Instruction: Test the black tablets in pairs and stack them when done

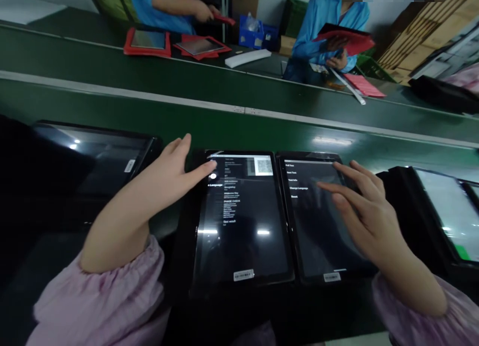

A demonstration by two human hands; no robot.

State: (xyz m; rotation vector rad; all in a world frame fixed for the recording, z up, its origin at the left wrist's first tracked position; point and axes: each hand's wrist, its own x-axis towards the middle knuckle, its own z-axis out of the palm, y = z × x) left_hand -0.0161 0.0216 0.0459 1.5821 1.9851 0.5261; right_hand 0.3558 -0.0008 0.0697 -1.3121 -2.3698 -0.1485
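Two black tablets lie side by side in front of me with lit screens. On the left tablet are lines of white text and a QR code at the upper right. My left hand reaches over its upper left corner, thumb at the screen, fingers apart. A short menu list shows on the right tablet. Above that screen is my right hand, fingers spread, with a fingertip near the menu lines; whether it touches the glass I cannot tell. Neither hand holds anything. Both tablets carry a barcode label at the bottom edge.
Another tablet lies at the left, partly behind my arm. At the right is a tablet with a bright screen. Across the green bench, two people in blue handle red-cased items; red-framed tablets lie there.
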